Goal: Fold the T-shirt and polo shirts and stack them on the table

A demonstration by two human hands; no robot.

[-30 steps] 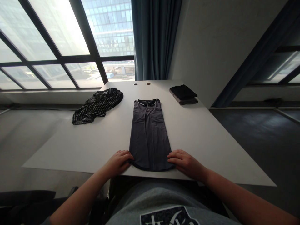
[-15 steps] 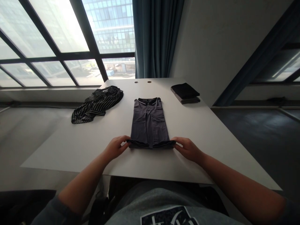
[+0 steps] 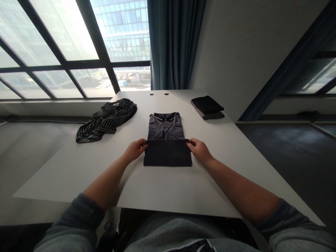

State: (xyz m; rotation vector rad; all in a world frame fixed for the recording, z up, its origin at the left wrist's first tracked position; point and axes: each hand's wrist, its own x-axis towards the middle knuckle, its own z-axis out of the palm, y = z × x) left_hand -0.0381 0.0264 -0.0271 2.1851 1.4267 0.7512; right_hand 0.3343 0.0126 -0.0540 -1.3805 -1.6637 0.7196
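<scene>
A dark grey polo shirt [image 3: 165,126] lies flat on the white table [image 3: 168,189], collar away from me, with its buttoned placket showing. Its lower half is folded up over the middle, and the doubled part [image 3: 167,154] looks darker. My left hand [image 3: 135,149] pinches the left end of the folded hem. My right hand [image 3: 199,150] holds the right end of that hem. The shirt's sleeves are hidden, apparently tucked behind it.
A crumpled black shirt with white stripes [image 3: 106,120] lies on the table at the far left. A folded stack of dark clothes [image 3: 207,106] sits at the far right. The table's far edge has two small round holes [image 3: 159,93]. Windows and a blue curtain [image 3: 174,42] stand behind it.
The shirt's bottom hem has moved up over the body toward the collar, forming a fold. Both hands have moved forward with it, and the arms reach farther across the table.
</scene>
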